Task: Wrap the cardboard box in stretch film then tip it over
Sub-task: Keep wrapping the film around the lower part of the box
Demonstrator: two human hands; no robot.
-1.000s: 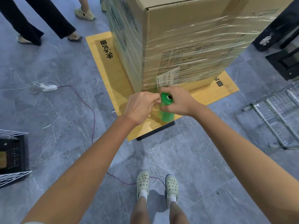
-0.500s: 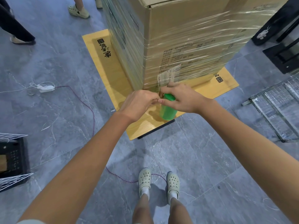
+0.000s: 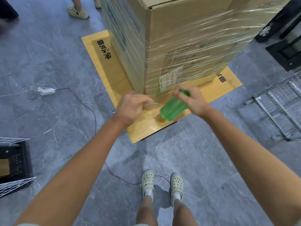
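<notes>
A tall cardboard box (image 3: 187, 46) stands upright on a yellow wooden board (image 3: 110, 75), its sides covered in shiny stretch film. Near the box's bottom front corner my right hand (image 3: 193, 101) grips the top end of a green film roll (image 3: 172, 109), which is tilted with its lower end toward me. My left hand (image 3: 132, 108) pinches a bunched strip of film (image 3: 152, 105) that runs to the roll, just left of the corner.
A white power strip (image 3: 46, 91) with a purple cord (image 3: 91, 111) lies on the grey floor at left. A black crate (image 3: 14, 162) sits at the left edge, a wire rack (image 3: 280, 105) at right. Another person's feet (image 3: 78, 11) stand behind the box.
The roll has tilted from nearly upright to slanted, and my right hand has moved right, away from my left hand, opening a gap with film stretched between them.
</notes>
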